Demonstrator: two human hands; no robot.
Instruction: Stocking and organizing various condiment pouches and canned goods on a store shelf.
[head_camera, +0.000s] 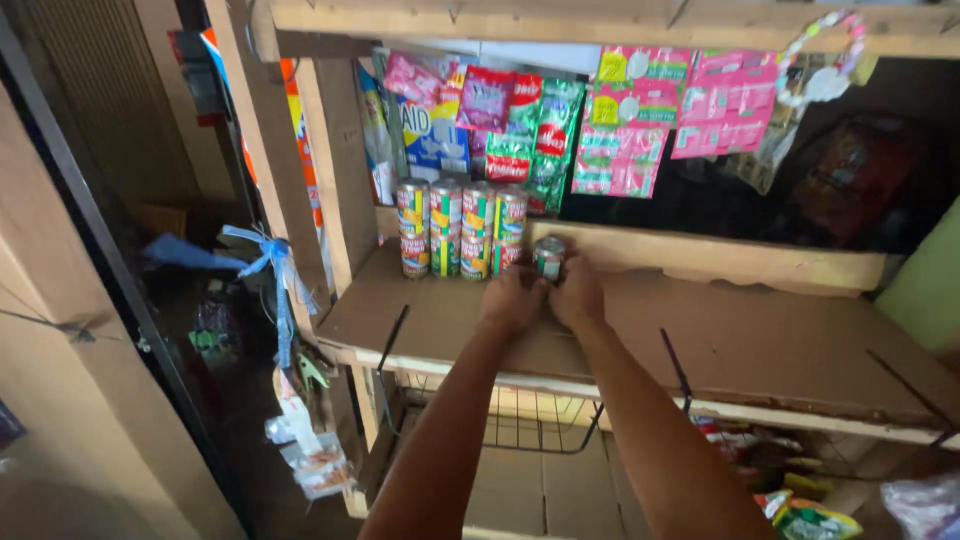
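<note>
— Hands first: what are they doing at the shelf (780, 350)?

— Both are reached forward and wrapped around one small can (549, 254). The left hand (512, 298) cups it from its side, the right hand (579, 292) from the other, fingers curled in and the two hands nearly touching each other. Only the can's top and a bit of label show above them.

— Where does that can sit?

— On the brown shelf board, just to the right of the stacked cans (462, 228), which stand two high against the back ledge. Whether it touches the stack I cannot tell.

— How would you handle it well?

— I'd judge it best kept upright and slid level along the board, bottom flat, so it meets the row without nudging the upper cans, which look easy to topple. Hanging packets (620, 120) overhead leave room, so no need to lift high.
</note>
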